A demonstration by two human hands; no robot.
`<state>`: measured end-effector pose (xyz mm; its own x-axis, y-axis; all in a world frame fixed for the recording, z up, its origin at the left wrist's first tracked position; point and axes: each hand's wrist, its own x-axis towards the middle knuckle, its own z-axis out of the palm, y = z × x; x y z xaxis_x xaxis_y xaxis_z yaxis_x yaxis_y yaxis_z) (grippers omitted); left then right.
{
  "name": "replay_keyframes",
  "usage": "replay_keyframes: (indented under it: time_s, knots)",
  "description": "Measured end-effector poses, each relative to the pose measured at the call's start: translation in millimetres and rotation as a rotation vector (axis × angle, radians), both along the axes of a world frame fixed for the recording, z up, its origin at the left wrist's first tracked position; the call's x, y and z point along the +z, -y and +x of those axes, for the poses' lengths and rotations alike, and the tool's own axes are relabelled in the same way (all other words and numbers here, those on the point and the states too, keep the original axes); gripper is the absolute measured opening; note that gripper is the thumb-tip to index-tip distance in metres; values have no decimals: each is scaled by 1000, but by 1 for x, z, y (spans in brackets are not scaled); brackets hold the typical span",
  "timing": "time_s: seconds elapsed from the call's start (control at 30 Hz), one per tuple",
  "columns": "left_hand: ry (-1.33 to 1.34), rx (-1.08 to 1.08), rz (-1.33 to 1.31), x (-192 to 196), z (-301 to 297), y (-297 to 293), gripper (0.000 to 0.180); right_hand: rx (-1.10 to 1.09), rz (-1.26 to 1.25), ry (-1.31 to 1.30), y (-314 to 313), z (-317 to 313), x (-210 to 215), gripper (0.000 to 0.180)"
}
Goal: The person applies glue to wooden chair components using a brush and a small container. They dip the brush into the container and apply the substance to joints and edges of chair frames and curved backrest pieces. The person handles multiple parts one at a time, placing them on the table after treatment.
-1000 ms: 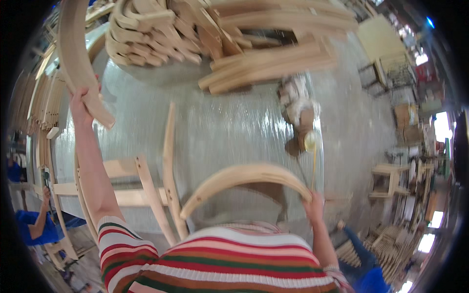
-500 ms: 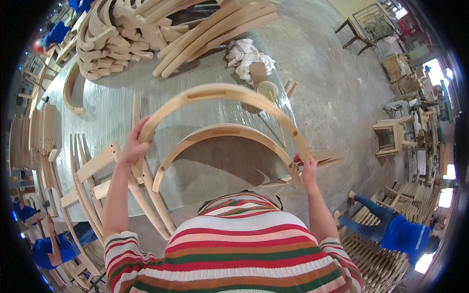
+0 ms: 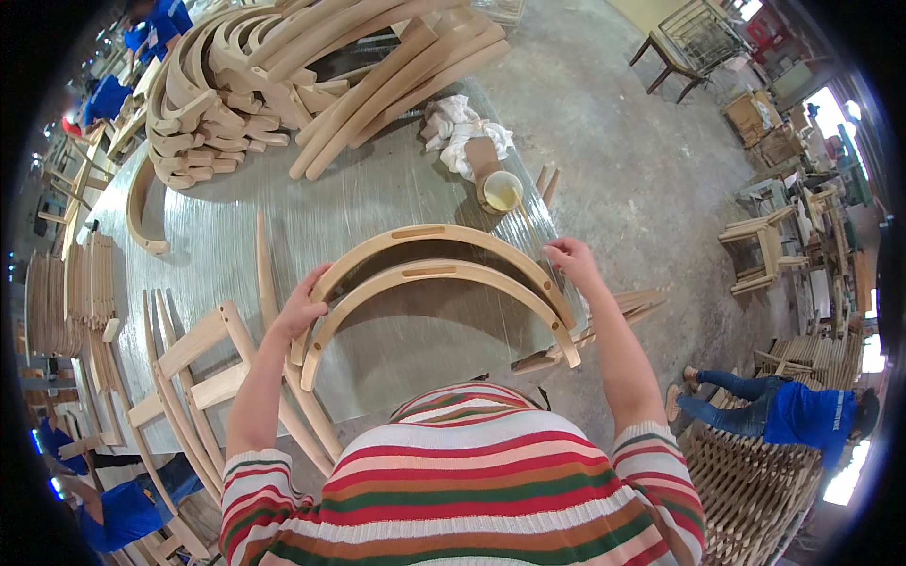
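Two curved wooden chair rails stand arched side by side on the plastic-covered table. Each has a long slot at its crown and holes near its end. My left hand is closed around the left part of the far rail. The near rail stands just in front, close to it. Beyond the right ends, my right hand has its fingers pinched at the end of a thin stick. That stick leans out of a cup of pale, creamy stuff.
White rags lie behind the cup. Curved wooden parts are heaped at the far left. Chair frames lean at the near left. Slatted wood is stacked at right, beside a person in blue.
The rail held in both hands has come down onto the table behind the other. My right hand has let go of it and moved up to the stick; my left hand still grips it.
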<state>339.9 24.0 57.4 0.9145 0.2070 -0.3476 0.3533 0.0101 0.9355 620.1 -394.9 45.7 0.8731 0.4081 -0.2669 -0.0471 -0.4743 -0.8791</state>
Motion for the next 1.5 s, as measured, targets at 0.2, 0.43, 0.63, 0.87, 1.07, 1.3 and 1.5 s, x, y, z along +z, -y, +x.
replay_keyframes:
  time_s: [0.2,0.43,0.63,0.87,1.07,1.3,1.5]
  knots:
    - [30,-60,339,-6,-10,2,70,234,-363,93,-36,15,-8,27]
    - [32,-234,359,-15,-12,-22,67,-27,34,197,-36,5,7,23]
    - [178,699,57,11,36,-150,66,-197,192,454,-46,7,34,22]
    - [389,1098,-242,109,146,-276,45,-347,264,273,-46,-7,40,21]
    - [285,1241,-273,138,208,-348,54,-415,252,196,-33,-12,35,21]
    - [149,1191,-245,132,217,-362,47,-432,234,124,-33,-19,22,22]
    - [528,1317,-496,128,240,-288,44,-396,234,81,-46,-22,15,22]
